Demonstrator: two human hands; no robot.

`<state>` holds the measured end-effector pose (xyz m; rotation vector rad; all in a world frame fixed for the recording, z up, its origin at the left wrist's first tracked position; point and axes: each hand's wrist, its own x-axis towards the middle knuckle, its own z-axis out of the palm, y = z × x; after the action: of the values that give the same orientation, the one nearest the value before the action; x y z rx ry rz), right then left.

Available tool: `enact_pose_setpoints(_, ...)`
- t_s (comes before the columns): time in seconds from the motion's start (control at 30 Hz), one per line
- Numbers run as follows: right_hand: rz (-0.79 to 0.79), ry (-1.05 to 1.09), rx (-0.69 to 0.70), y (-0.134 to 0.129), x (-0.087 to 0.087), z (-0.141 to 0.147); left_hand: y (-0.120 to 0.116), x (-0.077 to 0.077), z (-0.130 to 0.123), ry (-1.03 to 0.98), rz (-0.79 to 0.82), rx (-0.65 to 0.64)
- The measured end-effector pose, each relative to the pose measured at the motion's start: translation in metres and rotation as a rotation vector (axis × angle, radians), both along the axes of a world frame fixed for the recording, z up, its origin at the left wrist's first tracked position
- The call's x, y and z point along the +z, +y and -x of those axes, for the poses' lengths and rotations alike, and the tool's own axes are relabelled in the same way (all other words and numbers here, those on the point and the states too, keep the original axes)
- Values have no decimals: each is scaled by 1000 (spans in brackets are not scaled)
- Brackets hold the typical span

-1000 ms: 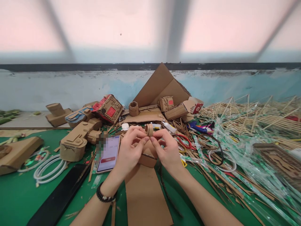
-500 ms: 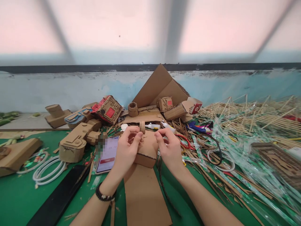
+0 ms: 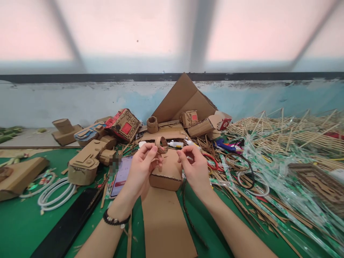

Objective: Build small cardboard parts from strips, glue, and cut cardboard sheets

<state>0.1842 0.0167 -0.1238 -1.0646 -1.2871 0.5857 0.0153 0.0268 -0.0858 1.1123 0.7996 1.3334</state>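
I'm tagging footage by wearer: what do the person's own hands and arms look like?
The left hand and right hand are ungloved. No sleeves show on the forearms. A dark beaded bracelet with a pale charm circles the left wrist; the right wrist is unadorned.

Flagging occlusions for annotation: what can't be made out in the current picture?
All in the head view:
- Cardboard ring: partly covered by the left hand's fingers.
- Phone: right side hidden behind the left hand; screen text too blurred to read.
- Right hand: whether its fingers pinch anything is too small to tell.
- Long black object: near end cut off by the bottom edge.
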Motion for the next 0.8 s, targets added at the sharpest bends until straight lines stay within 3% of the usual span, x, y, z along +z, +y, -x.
enact_pose_setpoints(0.17, 18, 48, -10, 1, -3, -2, 2, -1, 1, -16, -22, -22)
enact_pose_setpoints(0.43, 41, -69, 6, -2, 0, -6, 0, -1, 1, -28, -16, -31)
enact_pose_setpoints(0.57, 25, 18, 35, -1, -1, -5, 1, -2, 1, -31, -17, -30)
enact_pose_setpoints(0.67, -55, 41, 9, -1, -1, -3, 2, -3, -1, -30, -39, -20)
enact_pose_setpoints(0.8, -275, -225, -30, -1, -1, -1, 0, -5, -3, -13, -56, -37)
